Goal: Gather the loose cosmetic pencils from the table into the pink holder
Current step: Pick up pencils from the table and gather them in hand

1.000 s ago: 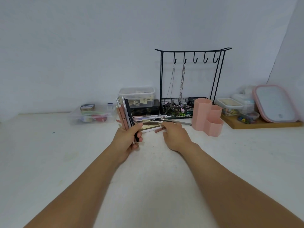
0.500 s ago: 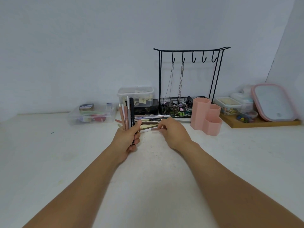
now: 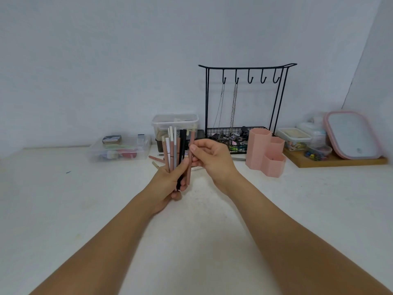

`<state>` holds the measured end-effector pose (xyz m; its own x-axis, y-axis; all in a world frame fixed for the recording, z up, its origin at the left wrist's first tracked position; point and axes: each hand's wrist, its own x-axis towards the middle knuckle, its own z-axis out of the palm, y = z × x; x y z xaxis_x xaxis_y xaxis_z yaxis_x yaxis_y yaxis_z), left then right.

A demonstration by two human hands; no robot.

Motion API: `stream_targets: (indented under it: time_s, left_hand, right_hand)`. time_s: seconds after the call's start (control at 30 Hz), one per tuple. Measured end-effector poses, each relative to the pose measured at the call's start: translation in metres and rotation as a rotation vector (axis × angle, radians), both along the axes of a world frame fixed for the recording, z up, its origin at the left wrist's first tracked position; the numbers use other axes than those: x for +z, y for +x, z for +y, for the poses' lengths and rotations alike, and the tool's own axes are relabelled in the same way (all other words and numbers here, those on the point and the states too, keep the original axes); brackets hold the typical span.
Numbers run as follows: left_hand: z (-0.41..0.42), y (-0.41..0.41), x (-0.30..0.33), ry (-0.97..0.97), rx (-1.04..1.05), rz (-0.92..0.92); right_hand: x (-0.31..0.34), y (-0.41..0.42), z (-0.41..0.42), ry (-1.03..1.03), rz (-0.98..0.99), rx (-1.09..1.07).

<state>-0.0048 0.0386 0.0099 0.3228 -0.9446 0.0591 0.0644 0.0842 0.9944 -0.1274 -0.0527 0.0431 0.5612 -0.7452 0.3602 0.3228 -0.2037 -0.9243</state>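
Both hands are raised above the white tabletop [image 3: 63, 209], close together. Left hand [image 3: 168, 186] grips an upright bundle of slim cosmetic pencils [image 3: 173, 150] in pink, white, grey and black, about seven as far as I can count. Right hand [image 3: 212, 158] pinches one more dusty-pink pencil [image 3: 190, 160] between thumb and fingers, holding it upright just beside the bundle. Beyond the left hand two loose pencils [image 3: 156, 159] lie on the table, one pink and one beige; more may lie hidden behind the hands. To the right of the right hand stands the pink hexagonal plastic holder [image 3: 265, 152] with three compartments, nothing between it and the hand. Behind it is a black wire jewellery stand [image 3: 246, 67] with five hooks and two chains hanging. Beyond the bundle sits a clear lidded tub [image 3: 175, 122], and to its left a flat clear plastic box [image 3: 121, 147]. Far right, a wooden tray [image 3: 340, 161] carries small containers and a pink-rimmed lid [image 3: 353, 135]
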Motion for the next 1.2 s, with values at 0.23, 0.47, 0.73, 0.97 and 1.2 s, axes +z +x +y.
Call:
stream_targets:
  time_s: [0.23, 0.47, 0.73, 0.97, 1.2]
  left_hand:
    - [0.001, 0.0, -0.003, 0.02, -0.034, -0.087]
    - [-0.001, 0.003, -0.002, -0.005, 0.069, 0.027]
    - [-0.002, 0.006, -0.002, -0.071, 0.096, 0.097]
    - [-0.003, 0.006, -0.001, -0.053, 0.041, 0.104]
    - [-0.004, 0.005, -0.006, -0.005, 0.052, 0.056]
  right_hand:
    - [-0.008, 0.005, 0.005, 0.119, -0.031, 0.102]
    - [-0.024, -0.016, -0.036, -0.354, 0.348, -0.474]
    - [-0.053, -0.035, -0.081, -0.486, 0.905, -0.572]
    - [-0.043, -0.033, -0.094, -0.613, 1.072, -0.584]
    - [-0.045, -0.032, -0.096, -0.634, 1.021, -0.697]
